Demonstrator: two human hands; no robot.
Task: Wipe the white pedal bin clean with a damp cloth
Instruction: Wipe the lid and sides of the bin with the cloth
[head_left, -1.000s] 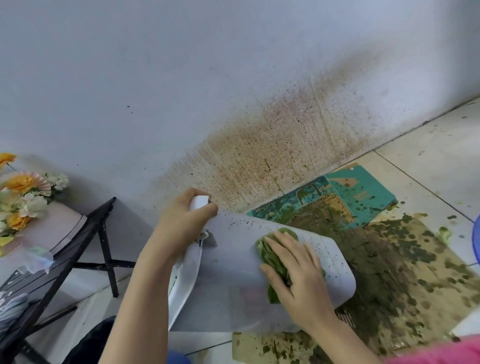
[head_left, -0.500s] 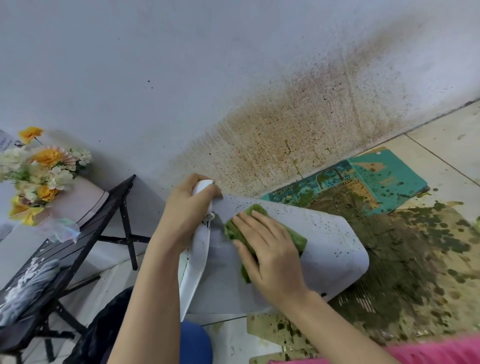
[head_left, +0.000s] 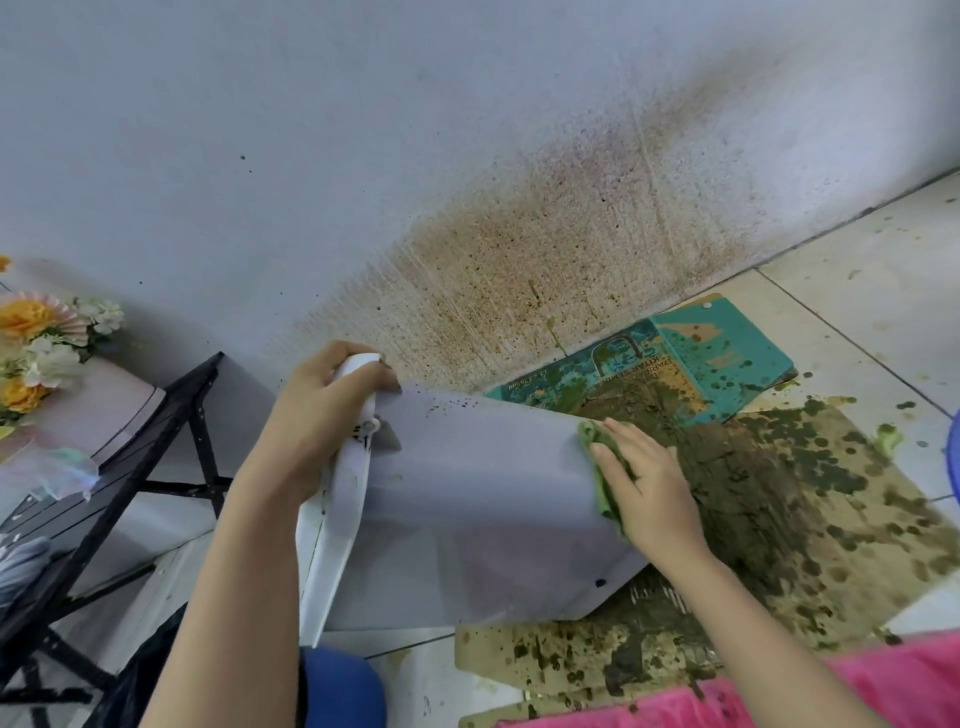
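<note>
The white pedal bin (head_left: 467, 499) lies tipped on its side, its base toward the right and its lid hanging open at the left. My left hand (head_left: 322, 415) grips the bin's upper rim beside the lid hinge. A green cloth (head_left: 602, 483) is pressed flat against the bin's base end by my right hand (head_left: 644, 493), fingers stretched out over it. Small dark specks dot the bin's top edge and lower right corner.
Soiled cardboard (head_left: 810, 519) and a teal printed sheet (head_left: 717, 358) lie on the tiled floor under the bin, against a stained wall (head_left: 545, 260). A black rack (head_left: 130, 467) with flowers (head_left: 36, 343) stands at the left. Pink fabric (head_left: 857, 691) fills the bottom right.
My right hand slid the cloth from near the hinge rightward along the bin's side to its base end. My left hand kept its grip on the rim.
</note>
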